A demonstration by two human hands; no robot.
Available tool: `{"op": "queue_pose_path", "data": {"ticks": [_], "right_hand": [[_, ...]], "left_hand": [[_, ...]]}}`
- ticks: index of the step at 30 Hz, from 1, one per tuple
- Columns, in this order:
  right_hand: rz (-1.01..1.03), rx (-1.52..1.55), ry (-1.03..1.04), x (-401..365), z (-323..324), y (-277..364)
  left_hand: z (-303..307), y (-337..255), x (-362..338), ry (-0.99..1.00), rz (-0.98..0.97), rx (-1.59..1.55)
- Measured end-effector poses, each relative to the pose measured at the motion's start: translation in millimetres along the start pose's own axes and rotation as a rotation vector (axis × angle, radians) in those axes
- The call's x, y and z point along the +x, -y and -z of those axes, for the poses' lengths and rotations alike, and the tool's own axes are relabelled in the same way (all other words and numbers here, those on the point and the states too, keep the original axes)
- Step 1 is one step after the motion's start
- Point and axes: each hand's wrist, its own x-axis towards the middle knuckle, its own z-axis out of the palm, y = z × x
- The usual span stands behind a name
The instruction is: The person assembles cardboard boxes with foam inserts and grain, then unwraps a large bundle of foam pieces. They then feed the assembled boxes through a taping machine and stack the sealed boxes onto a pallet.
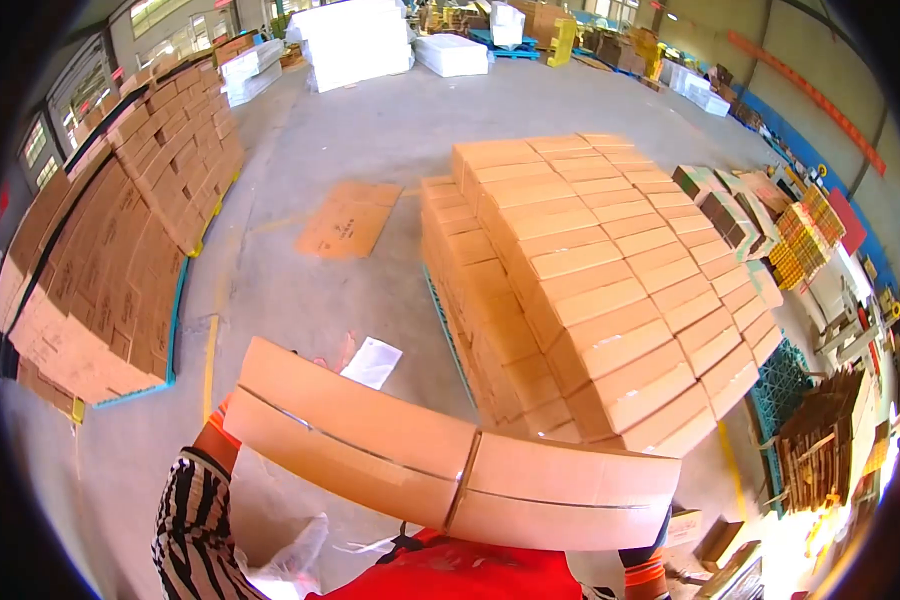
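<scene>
Two closed brown cardboard boxes, a left one [350,425] and a right one [570,490], are held end to end in front of my body, with a dark seam between them. A lengthwise flap line runs along the top of each. My left hand [222,418], in an orange-cuffed glove, grips the outer end of the left box; its fingers are mostly hidden. At the far end of the right box is my right hand [658,535], also largely covered by the cardboard. Beyond the boxes rises a large stack of similar boxes [610,270], stepped lower on its left side.
A tall row of boxes [100,270] stands on blue and yellow pallets at left. Flat cardboard [350,218] and a white sheet [372,362] lie on the floor. Folded cardboard [820,440] and a teal crate [778,385] are at right. White wrapped stacks [355,45] stand far back.
</scene>
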Motion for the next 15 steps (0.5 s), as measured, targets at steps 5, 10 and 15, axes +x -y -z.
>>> {"op": "queue_pose_path", "data": {"ticks": [5,10,15], "right_hand": [[-0.148,0.536,-0.148,81.5,-118.4,-48.7],[-0.181,0.292,-0.238,111.3,-222.4,-30.3],[-0.23,0.077,-0.349,160.4,-280.4,9.4]], "left_hand": [[-5.6,-99.4,155.0,0.018,0.004,0.055],[2.0,-202.9,278.7,0.022,0.065,0.116],[-54.1,-236.6,414.8,0.052,0.169,0.159]]}}
